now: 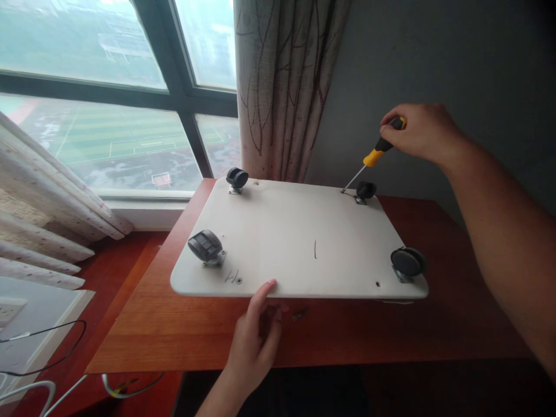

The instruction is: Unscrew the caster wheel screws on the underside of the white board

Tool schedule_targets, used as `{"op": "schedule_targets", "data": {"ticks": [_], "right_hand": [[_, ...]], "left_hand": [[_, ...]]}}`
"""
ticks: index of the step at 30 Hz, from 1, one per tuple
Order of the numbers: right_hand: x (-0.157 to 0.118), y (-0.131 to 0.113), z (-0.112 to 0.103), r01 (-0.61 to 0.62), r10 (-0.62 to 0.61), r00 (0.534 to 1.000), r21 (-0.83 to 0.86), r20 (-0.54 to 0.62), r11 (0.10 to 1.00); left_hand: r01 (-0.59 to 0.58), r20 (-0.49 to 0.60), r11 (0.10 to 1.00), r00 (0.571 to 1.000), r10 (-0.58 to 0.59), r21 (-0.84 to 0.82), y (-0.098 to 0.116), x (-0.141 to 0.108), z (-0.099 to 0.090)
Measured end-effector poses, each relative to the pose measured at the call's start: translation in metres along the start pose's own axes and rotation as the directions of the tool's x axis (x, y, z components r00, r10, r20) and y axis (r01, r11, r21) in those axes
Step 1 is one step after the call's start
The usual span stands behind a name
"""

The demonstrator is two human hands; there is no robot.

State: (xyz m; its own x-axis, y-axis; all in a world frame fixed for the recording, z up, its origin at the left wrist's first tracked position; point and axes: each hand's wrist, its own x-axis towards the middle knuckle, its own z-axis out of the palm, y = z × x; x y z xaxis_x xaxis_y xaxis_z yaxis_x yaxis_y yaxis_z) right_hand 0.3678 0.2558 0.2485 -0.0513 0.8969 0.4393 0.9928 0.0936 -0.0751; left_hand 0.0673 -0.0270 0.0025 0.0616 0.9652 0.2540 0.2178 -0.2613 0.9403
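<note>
A white board (pixel 286 231) with rounded corners lies raised a little above the wooden table, with black casters on metal plates at its corners. My right hand (pixel 419 130) is closed around the handle of a yellow-and-black screwdriver (pixel 374 156). The tilted shaft ends at a screw hole (pixel 343 191) in the board's far edge, just left of the far right caster (pixel 365 191). With my left hand (pixel 260 327) I hold the near edge, index finger on top and the other fingers curled below it. Near the front right corner is another hole (pixel 377 284).
The reddish wooden table (pixel 208 336) extends around the board. Small metal pieces (pixel 299 314) lie on it near my left hand. A curtain (pixel 282 87) and a grey wall (pixel 412 58) stand behind. Cables (pixel 47 385) are at the lower left, beside the window side.
</note>
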Motion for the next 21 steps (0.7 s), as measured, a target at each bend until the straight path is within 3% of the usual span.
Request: {"op": "schedule_targets", "data": {"ticks": [5,12,18,21], "right_hand": [[0.0029,0.0022,0.0032,0.067,-0.072,0.997,0.126,0.032,0.990],[0.0029,-0.0002,0.0016,0.009,-0.009,1.000,0.007,0.018,1.000],[0.0008,-0.0037,-0.0006,0.017,-0.030,0.997,0.183,0.069,0.983],[-0.0002,-0.0039,0.0001,0.005,-0.007,1.000,0.083,0.023,0.997]], "left_hand": [[0.005,-0.013,1.000,1.000,-0.005,-0.005,-0.0008,-0.0014,-0.0002],[0.005,-0.011,1.000,1.000,-0.005,0.013,0.0038,0.0014,-0.0001],[0.010,-0.009,1.000,1.000,-0.010,0.016,0.0024,0.0002,-0.0007],[0.025,0.001,1.000,1.000,-0.025,0.009,0.0008,-0.0006,-0.0008]]}}
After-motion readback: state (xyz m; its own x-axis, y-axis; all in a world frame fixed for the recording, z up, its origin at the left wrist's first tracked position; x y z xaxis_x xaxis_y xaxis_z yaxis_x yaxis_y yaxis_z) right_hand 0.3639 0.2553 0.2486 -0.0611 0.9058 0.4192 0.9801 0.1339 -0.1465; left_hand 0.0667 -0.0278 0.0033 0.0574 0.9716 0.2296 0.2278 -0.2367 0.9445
